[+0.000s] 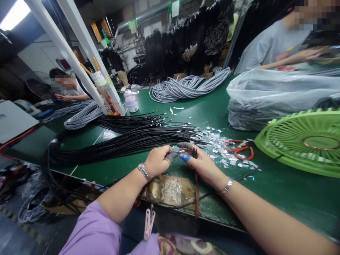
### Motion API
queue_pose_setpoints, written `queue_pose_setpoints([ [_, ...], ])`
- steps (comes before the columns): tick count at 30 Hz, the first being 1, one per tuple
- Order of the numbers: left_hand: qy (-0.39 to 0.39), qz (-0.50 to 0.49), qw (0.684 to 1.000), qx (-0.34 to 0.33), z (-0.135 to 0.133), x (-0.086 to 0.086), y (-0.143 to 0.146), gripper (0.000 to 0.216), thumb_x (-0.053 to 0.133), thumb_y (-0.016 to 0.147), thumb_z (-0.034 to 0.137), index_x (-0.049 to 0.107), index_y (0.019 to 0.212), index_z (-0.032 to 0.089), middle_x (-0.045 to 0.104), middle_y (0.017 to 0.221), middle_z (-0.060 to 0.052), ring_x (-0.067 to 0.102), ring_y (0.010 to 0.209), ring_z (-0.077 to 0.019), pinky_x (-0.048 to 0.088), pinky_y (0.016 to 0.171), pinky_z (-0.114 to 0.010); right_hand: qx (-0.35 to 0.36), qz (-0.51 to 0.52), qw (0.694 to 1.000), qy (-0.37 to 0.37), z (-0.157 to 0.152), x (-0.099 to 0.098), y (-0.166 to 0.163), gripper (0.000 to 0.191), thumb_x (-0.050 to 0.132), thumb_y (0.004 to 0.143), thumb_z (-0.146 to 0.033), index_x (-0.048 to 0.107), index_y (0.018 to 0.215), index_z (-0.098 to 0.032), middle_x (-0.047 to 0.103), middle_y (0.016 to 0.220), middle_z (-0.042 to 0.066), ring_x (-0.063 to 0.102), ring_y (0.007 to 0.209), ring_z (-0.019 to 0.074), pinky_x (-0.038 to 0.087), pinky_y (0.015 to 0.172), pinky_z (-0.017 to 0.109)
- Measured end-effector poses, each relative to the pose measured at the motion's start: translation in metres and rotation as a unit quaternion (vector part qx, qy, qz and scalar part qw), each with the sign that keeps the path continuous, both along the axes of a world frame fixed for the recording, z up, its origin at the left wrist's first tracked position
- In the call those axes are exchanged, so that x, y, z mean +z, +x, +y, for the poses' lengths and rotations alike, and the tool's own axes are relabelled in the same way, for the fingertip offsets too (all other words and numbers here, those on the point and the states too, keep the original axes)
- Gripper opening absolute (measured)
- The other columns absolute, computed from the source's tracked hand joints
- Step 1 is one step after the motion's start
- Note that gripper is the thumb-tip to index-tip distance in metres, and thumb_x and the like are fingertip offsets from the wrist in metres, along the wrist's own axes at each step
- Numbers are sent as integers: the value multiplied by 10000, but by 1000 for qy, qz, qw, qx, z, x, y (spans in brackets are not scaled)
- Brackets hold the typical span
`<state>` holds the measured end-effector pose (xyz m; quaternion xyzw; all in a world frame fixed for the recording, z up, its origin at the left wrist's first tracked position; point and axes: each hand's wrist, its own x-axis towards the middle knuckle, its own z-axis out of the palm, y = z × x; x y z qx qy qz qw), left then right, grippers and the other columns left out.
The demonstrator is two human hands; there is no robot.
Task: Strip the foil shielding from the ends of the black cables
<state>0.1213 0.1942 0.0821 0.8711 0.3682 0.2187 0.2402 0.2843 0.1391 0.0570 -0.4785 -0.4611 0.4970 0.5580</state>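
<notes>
My left hand [158, 160] and my right hand [203, 165] meet over the near edge of the green table, fingertips pinched and almost touching. Grey covers sit on several fingertips, and a blue wrap is on my right thumb. Between the fingertips shows the thin end of a cable [181, 151], with a small shiny part; its detail is too small to make out. Two dark pointed tips [195, 153] stick up by my right fingers; their kind is unclear. Just beyond lies a bundle of black cables [132, 141], its stripped ends pointing right.
White and blue scraps [220, 148] surround red-handled scissors [243, 153]. A green fan [305, 141] and a clear bag of cables [281, 102] stand right. Behind are grey cable coils [188, 88], a lilac bottle [131, 101] and a white post [90, 53]. Two co-workers sit across.
</notes>
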Motion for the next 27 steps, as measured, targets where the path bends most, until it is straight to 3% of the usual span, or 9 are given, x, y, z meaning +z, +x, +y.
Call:
queue_pose_setpoints([
  [6, 9, 20, 1000, 1, -1, 0, 1, 230, 506, 857, 346, 548, 698, 186, 560, 647, -12, 462, 590, -127, 322, 574, -232, -19, -30, 999, -5, 2, -2, 1, 334, 747, 623, -470, 633, 770, -192, 482, 537, -50, 350, 463, 89, 272, 433, 237],
  [11, -33, -20, 999, -7, 3, -2, 0, 278, 511, 854, 396, 560, 695, 174, 542, 628, -3, 443, 582, -117, 332, 572, -227, -12, -24, 999, -24, 2, -2, 1, 335, 761, 600, -468, 606, 690, -185, 469, 468, -54, 355, 425, 86, 247, 418, 239],
  [16, -121, -95, 987, -43, 4, -5, 2, 388, 518, 831, 514, 587, 709, 152, 520, 617, 13, 422, 575, -97, 343, 559, -213, 36, 93, 993, -68, 2, 1, 2, 250, 751, 584, -364, 601, 651, -176, 467, 471, -53, 318, 404, 62, 207, 393, 219],
  [21, -236, -136, 960, -60, 2, -5, 7, 439, 591, 735, 581, 521, 657, 154, 450, 521, 46, 373, 473, -63, 313, 470, -196, 136, 219, 954, -153, 6, -1, 5, 149, 686, 500, -220, 579, 584, -159, 484, 516, -31, 279, 406, 39, 160, 376, 190],
  [27, -350, -167, 922, 10, 2, -3, 8, 428, 636, 667, 567, 464, 675, 175, 412, 461, 82, 295, 339, -32, 206, 344, -175, 31, 142, 984, -107, 8, -2, 5, 209, 682, 519, -183, 619, 718, -172, 484, 522, -51, 330, 433, 57, 193, 391, 195],
])
